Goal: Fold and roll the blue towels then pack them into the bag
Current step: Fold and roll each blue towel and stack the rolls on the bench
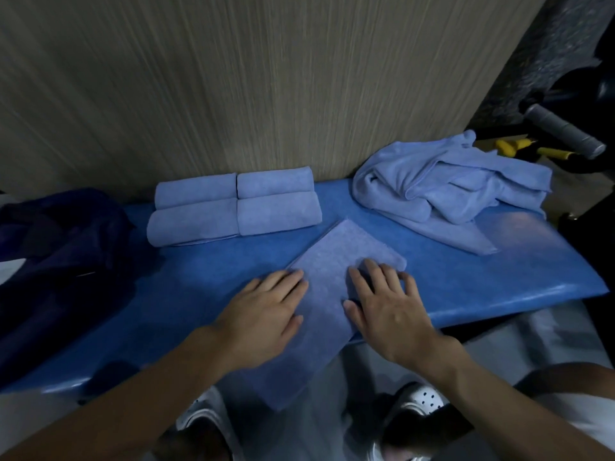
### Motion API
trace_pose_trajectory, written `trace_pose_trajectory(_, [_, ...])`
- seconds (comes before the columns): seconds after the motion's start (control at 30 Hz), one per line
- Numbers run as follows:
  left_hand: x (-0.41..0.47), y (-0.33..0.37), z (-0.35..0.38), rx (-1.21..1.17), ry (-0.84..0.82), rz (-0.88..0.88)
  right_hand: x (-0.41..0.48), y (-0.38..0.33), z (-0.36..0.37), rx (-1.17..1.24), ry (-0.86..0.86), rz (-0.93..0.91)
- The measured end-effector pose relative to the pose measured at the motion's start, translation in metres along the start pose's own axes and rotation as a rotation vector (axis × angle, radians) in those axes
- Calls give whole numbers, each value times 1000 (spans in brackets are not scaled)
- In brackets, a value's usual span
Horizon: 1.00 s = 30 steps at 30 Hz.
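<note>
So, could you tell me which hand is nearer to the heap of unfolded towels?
Right. The right hand lies flat on the folded towel, with the heap beyond it to the right. The left hand presses the same towel's other side, farther off.

Rolled towels [193, 221]: 4. Flat folded towel [332, 271]: 1. Heap of loose towels [449, 184]: 1, towels within not countable. Dark bag [60, 234]: 1. Hands: 2, left hand [263, 314] and right hand [389, 311]. Blue surface [499, 271]: 1. White shoes [422, 400]: 2. Yellow handles [506, 146]: 2. Grey grip [562, 129]: 1
</note>
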State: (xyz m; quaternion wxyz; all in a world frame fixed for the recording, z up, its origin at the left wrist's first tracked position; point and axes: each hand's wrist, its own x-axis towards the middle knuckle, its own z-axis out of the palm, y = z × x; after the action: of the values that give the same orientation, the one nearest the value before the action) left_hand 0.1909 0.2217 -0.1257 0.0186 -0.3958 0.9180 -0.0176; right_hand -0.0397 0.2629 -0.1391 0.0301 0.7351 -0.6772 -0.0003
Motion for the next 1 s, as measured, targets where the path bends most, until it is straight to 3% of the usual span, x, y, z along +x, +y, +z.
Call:
trace_pose_trajectory(0.17, [-22,21,-15,8,-22,103,-2,-2,-7,39,-10,-106])
trace_pose_trajectory(0.27, [-18,19,-17,-48,97,132,0,-7,-9,102,-62,-177])
trace_pose_trajectory(0.37, [-6,6,-10,-38,168,4,6,-11,-6,170,-121,-239])
trace_pose_trajectory(0.5, [0,-9,2,-68,138,-142,18,-11,-1,280,-111,-326])
trace_pose_trajectory(0.57, [1,-19,8,-136,202,-248,27,-11,-4,358,-47,-276])
trace_pose_trajectory(0.67, [7,-25,12,-345,232,-532,45,-9,-8,367,63,19])
trace_pose_trajectory(0.73, [15,-23,12,-446,146,-666,56,-5,-10,397,-43,191])
trace_pose_trajectory(1.0, [35,-26,9,-666,82,-775,83,12,-13,630,-284,320])
